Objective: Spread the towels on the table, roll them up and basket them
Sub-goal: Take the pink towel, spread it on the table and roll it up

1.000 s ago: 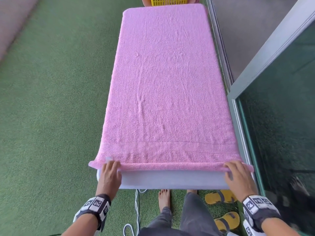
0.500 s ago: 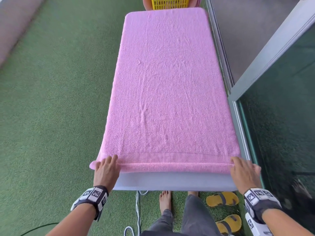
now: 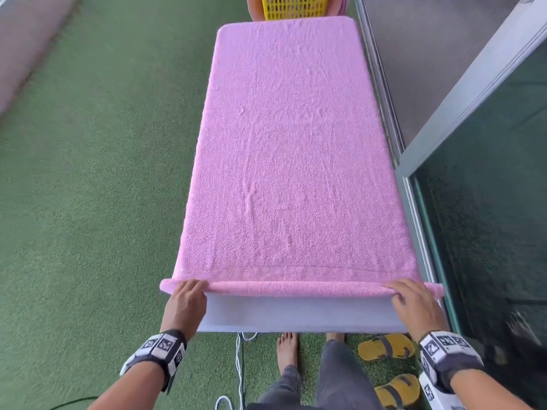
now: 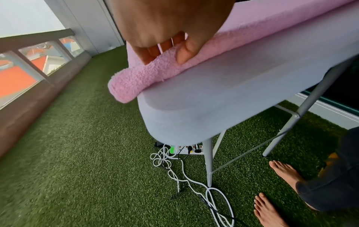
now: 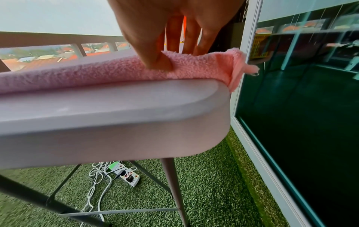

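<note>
A pink towel [image 3: 296, 158] lies spread flat along the white table [image 3: 296, 316]. Its near edge is turned into a thin roll across the table's width. My left hand [image 3: 189, 291] holds the roll's left end, fingers over the top and thumb behind; the left wrist view shows my left hand [image 4: 167, 52] with the towel [image 4: 155, 72] between thumb and fingers. My right hand [image 3: 411, 294] grips the right end the same way, and in the right wrist view the thumb of my right hand [image 5: 174, 56] presses into the towel [image 5: 97, 73]. A yellow basket [image 3: 293, 7] stands past the far end.
A glass door and its metal frame [image 3: 488, 202] run close along the table's right side. Green artificial grass [image 3: 88, 202] covers the floor on the left. Yellow slippers [image 3: 384, 347] and my bare feet are below the near edge. A power strip [image 4: 186, 149] and white cables [image 4: 184, 176] lie under the table.
Both hands have pushed the rolled edge a little farther up the table. The roll is slightly thicker and a wider strip of bare table shows in front of it.
</note>
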